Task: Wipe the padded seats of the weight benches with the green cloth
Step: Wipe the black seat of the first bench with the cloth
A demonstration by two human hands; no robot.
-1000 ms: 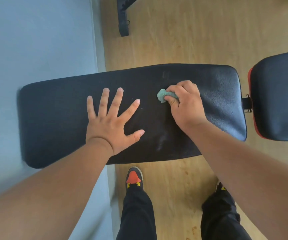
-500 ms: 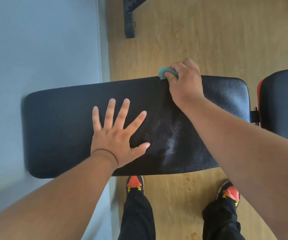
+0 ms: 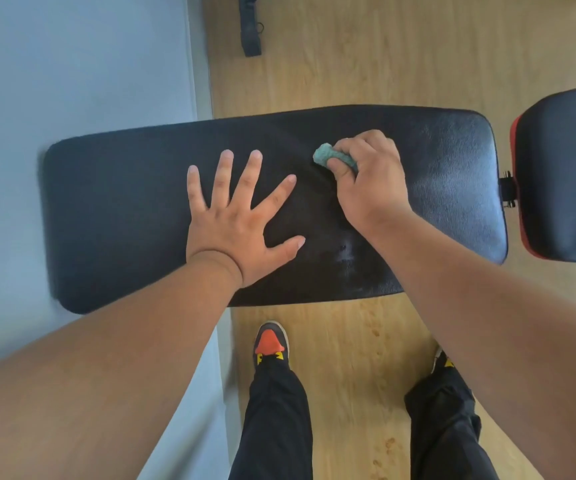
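Note:
A long black padded bench pad point(image 3: 117, 209) lies across the view. My left hand point(image 3: 241, 216) rests flat on its middle with fingers spread. My right hand point(image 3: 369, 181) grips a bunched green cloth point(image 3: 328, 156) and presses it on the pad just right of centre. Only part of the cloth shows past my fingers. A pale smear point(image 3: 345, 254) marks the pad near its front edge. A second black pad with red trim point(image 3: 563, 174) adjoins at the right, joined by a metal bracket point(image 3: 507, 188).
A grey wall point(image 3: 72, 64) runs along the left, close behind the pad's left end. Wooden floor point(image 3: 383, 57) lies beyond and below the bench. A black equipment foot point(image 3: 250, 29) stands at the top. My shoes point(image 3: 271, 341) and dark trousers are below the pad.
My right hand has pulled the cloth back from the pad's far edge toward its middle. The left hand has stayed flat in the same place.

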